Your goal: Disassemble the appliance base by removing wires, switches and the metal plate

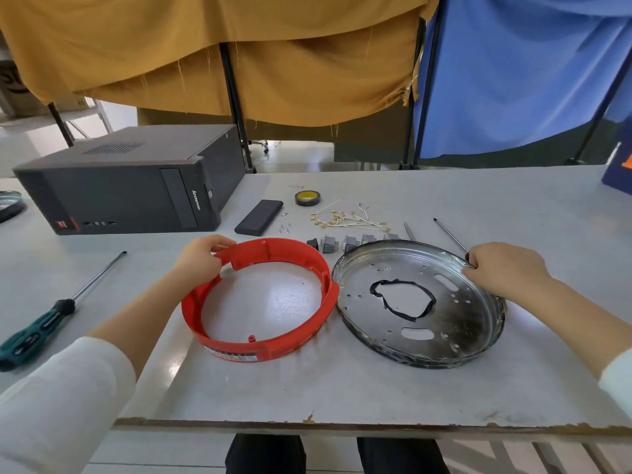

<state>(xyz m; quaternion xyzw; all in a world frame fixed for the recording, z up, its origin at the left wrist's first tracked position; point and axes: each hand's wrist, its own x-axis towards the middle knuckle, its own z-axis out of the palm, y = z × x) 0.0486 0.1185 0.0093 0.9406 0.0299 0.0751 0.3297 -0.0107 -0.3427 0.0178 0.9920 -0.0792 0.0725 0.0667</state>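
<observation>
Two parts of the appliance base now lie apart on the grey table (376,388): the red plastic ring (297,331) on the left and the round metal plate (455,323) on the right, their near edges just touching or almost so. The left hand (201,260) curls its fingers over the ring's far-left rim and grips it. The right hand (506,268) pinches the plate's far-right rim, which sits slightly lifted there while the near edge rests on the table.

Beyond them, a row of grey switches (349,242) and a loose bundle of white wires (345,218) with brass terminals lie already removed, with small screws (285,228) nearby. By these signs the disassembly looks close to done.

Each hand is nearer its own part, and the plate lies straight under the right hand's fingers, so setting it flat or sliding it rightward falls to that hand.

A green-handled screwdriver (37,331) lies well to the left, untouched.
</observation>
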